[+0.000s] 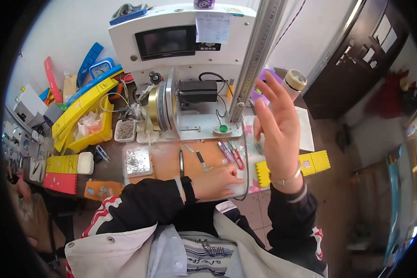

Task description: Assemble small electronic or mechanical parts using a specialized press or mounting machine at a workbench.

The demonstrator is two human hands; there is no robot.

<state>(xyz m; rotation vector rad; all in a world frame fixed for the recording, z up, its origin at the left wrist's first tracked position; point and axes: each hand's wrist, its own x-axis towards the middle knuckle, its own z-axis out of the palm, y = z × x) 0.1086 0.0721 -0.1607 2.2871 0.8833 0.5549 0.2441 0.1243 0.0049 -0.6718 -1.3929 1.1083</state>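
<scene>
My left hand (216,182) rests low over the near edge of the worktop. Its fingers are loosely bent, with a ring on one, and a gap shows between thumb and fingertips; nothing can be made out in it. Raised on the right, beside the upright metal ruler post (252,60), my right hand (280,127) has its fingers stretched and apart, and a bracelet circles the wrist. Just beyond the left hand lie red-handled pliers (236,155), a purple-and-white slim packet (225,152), a dark-handled blade tool (201,160) and dark tweezers (181,161).
A white machine (125,44) with a dark screen, brass-coloured disc and motor stands behind. Clear tray (138,161) and small white tub (125,131) hold tiny pieces. Yellow toothed strips (317,161) lie right; a yellow bin (105,125) stands left. A cable (247,171) hangs over the front edge.
</scene>
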